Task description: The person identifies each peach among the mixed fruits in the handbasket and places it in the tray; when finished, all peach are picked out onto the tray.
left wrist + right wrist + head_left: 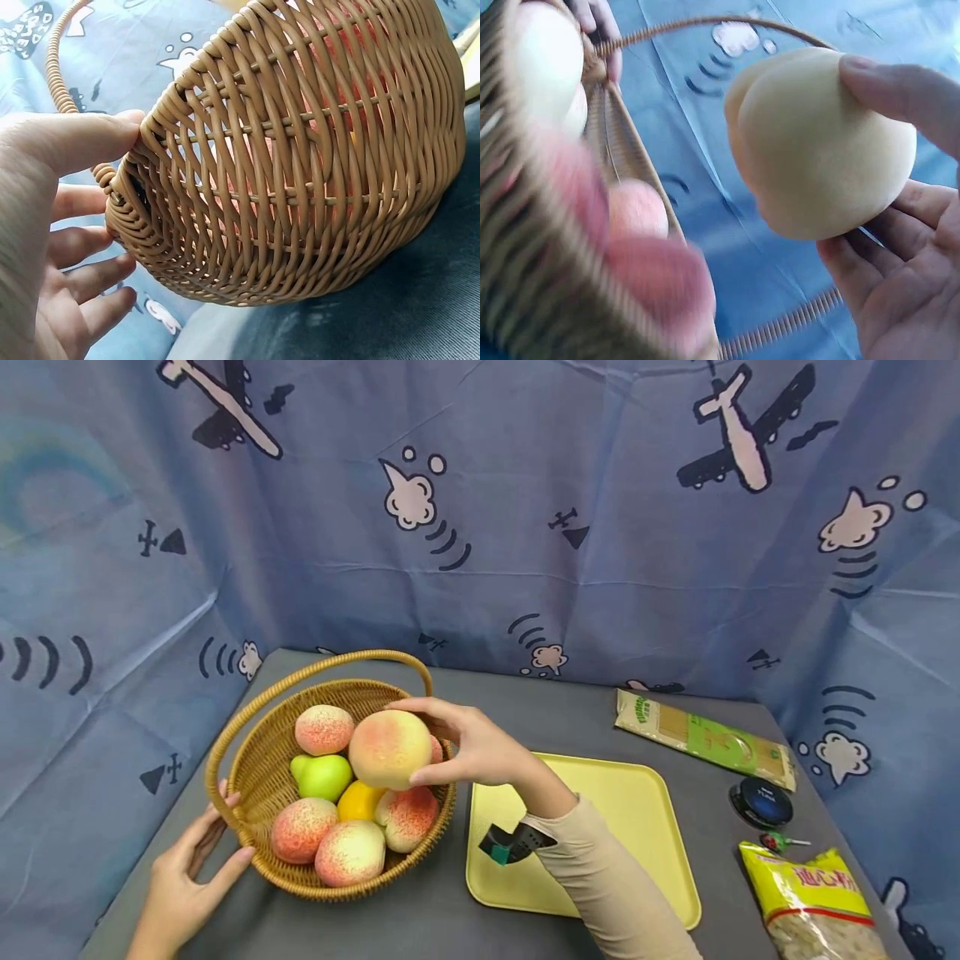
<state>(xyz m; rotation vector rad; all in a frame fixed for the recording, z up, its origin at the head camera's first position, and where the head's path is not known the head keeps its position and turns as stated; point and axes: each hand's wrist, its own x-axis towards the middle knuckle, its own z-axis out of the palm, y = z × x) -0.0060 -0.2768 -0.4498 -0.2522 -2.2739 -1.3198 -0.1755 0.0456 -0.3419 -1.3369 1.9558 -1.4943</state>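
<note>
Closest is a tan sleeve point(611, 881), and out of it sticks the right hand point(471, 747), thumb and fingers clamped on a big yellow peach point(390, 749). That peach is up above the brown basket point(258, 785). The left hand point(180, 877) pinches the basket's rim, beside the handle point(382, 655). Inside sit a green pear point(322, 777), a yellow fruit point(360, 802) and pink peaches point(303, 831). A yellow tray point(637, 827) lies on the gray table point(540, 718), partly behind the sleeve.

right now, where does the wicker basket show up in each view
head: wicker basket left of centre, in the lower half
left wrist: basket fills the centre and right, cut off at the top
right wrist: basket mostly on the left, cut off by the edge
shared landmark: left hand at the basket, seen in all three
</note>
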